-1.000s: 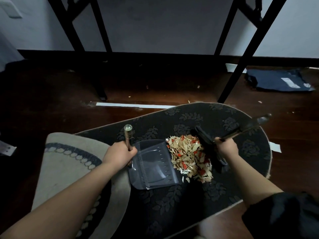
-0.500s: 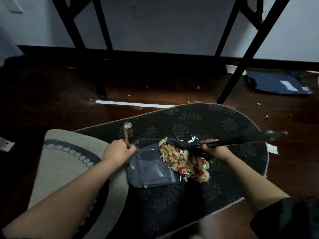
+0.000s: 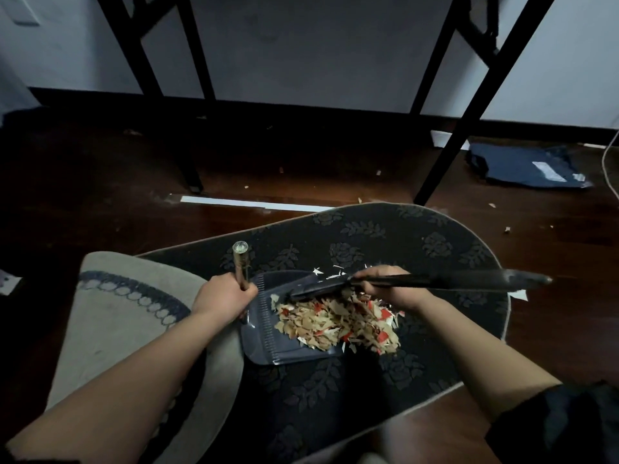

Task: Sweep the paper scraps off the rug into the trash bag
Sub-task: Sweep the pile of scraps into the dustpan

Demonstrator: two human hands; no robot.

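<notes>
tan scraps (image 3: pixel 336 324) half on pan (image 3: pixel 264 343); left hand (image 3: pixel 222 298) grips its handle, right hand (image 3: pixel 385 286) grips brush (image 3: pixel 318 286). next: push remainder in.

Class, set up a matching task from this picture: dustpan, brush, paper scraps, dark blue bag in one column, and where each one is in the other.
Things:
1. dustpan
2. brush
3. paper scraps
4. dark blue bag

Places:
A. floor by the wall
B. held by the right hand
C. handle held by the left hand
D. piled partly on the dustpan

Pairs: 1-C, 2-B, 3-D, 4-A
</notes>
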